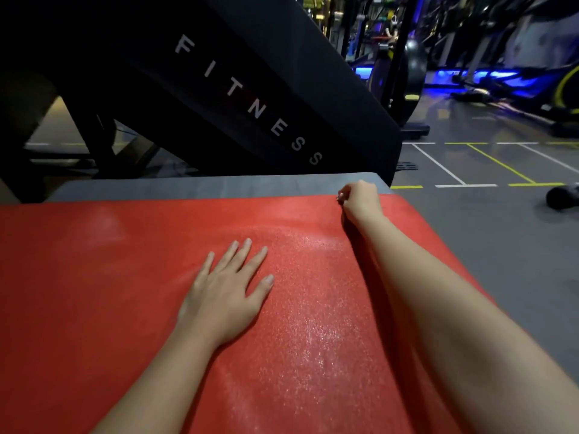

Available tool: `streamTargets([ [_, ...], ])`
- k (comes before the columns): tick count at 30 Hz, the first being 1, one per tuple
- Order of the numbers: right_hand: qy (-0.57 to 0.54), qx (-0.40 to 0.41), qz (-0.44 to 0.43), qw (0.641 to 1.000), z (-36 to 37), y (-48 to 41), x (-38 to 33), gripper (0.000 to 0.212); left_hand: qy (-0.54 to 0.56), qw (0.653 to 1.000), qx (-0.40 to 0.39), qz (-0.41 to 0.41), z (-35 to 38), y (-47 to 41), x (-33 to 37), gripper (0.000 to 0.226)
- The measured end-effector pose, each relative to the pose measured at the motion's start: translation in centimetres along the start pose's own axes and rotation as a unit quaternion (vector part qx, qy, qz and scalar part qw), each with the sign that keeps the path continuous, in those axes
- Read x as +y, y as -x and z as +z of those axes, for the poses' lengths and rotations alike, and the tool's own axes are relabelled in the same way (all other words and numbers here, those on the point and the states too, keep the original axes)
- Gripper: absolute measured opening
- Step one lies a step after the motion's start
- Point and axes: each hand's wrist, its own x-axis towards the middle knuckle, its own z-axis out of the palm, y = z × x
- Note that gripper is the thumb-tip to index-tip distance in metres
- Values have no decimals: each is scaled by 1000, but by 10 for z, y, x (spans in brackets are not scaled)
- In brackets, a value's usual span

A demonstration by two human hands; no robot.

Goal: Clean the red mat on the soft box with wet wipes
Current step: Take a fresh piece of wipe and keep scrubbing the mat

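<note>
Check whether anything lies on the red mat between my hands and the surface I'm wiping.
Nothing visible does. The left hand lies flat on the red mat, and the right hand is curled at its far right corner. What that hand holds is unclear.

A red mat (125, 292), speckled with a pale sheen, covers a grey soft box (203, 187); behind, a black panel (313, 89) carries white lettering (255, 109) beside a grey floor (470, 233) lined white and yellow.

A black panel (250, 98) lettered FITNESS slants beyond; exercise machines (413, 70) stand on the line-marked floor (470, 220).
</note>
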Motion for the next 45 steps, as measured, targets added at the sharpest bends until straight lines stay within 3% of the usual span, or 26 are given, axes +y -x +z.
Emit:
streamTargets([
  [6, 126, -66, -95, 985, -23, 43, 21, 19, 8, 1000, 4, 2, 3, 0, -1, 78],
  [11, 120, -3, -123, 985, -19, 33, 28, 12, -2, 1000, 6, 2, 4, -1, -1, 76],
  [14, 50, 11, -90, 995, -21, 34, 29, 20, 3, 1000, 8, 4, 3, -2, -1, 79],
  [23, 55, -104, -157, 980, -78, 125, 28, 11, 7, 1000, 15, 1, 6, -4, -3, 83],
  [32, 2, -22, -33, 999, -46, 97, 11, 17, -2, 1000, 0, 0, -1, -2, 0, 66],
  [37, 43, -87, -135, 986, -87, 175, 22, 17, 9, 1000, 5, 1, 0, -4, -3, 67],
  [40, 29, -121, -141, 982, -105, 211, 27, 15, 9, 1000, 10, 1, 1, -4, -3, 66],
  [45, 30, -70, -130, 989, -87, 189, 16, 21, 1, 1000, 15, -2, -4, 0, 4, 66],
])
